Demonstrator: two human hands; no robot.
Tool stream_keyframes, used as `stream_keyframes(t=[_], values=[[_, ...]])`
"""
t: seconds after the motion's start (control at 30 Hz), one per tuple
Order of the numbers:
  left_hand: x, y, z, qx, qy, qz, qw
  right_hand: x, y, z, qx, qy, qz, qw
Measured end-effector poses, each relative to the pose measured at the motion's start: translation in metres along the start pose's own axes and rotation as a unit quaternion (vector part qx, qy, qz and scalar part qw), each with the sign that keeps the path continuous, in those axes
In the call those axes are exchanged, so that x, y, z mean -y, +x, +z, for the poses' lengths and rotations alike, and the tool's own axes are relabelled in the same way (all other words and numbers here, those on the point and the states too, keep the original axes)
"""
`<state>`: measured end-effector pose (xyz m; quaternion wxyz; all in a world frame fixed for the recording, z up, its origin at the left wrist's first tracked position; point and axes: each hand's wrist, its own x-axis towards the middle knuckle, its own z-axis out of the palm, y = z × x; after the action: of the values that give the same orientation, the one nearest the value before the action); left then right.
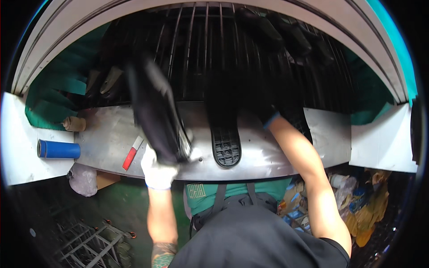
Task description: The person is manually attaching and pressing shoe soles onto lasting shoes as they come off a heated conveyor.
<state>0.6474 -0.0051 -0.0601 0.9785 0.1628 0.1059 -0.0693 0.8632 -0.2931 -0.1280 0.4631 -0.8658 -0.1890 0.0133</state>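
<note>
My left hand [160,169], in a white glove, is closed on the heel end of a black shoe [156,107], which is raised over the metal ledge and smeared by motion. A black shoe sole [226,147] lies on the ledge between my hands, its gridded heel towards me and its far end lost in shadow. My right hand [258,103], in a dark glove with a blue cuff, reaches past the ledge into the dark; its fingers cannot be made out. Beyond my right forearm, part of another black sole [300,121] shows.
The curved metal ledge [105,129] fronts a rack of dark bars [206,40]. Several dark shoes [292,38] sit on the rack. At left are a red-handled tool [130,158], a blue roll [59,149] and a small beige container [74,124]. White side panels [380,145] flank the opening.
</note>
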Motion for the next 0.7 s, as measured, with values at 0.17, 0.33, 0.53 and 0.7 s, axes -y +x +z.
stream_keyframes(t=[0.17,0.33,0.53,0.7], values=[[0.036,-0.076,-0.019,0.148,0.02,-0.017,0.989,0.045,0.018,0.006,0.025,-0.019,-0.057,0.998],[0.037,-0.121,-0.008,0.004,0.064,0.102,0.993,0.119,0.0,0.016,0.051,0.547,0.134,0.825],[0.054,-0.122,0.033,-0.069,0.349,0.235,0.905,0.198,-0.04,-0.04,0.22,0.452,0.144,0.852],[0.072,-0.137,0.034,-0.147,0.742,0.325,0.568,0.206,-0.058,-0.049,0.207,0.498,-0.027,0.842]])
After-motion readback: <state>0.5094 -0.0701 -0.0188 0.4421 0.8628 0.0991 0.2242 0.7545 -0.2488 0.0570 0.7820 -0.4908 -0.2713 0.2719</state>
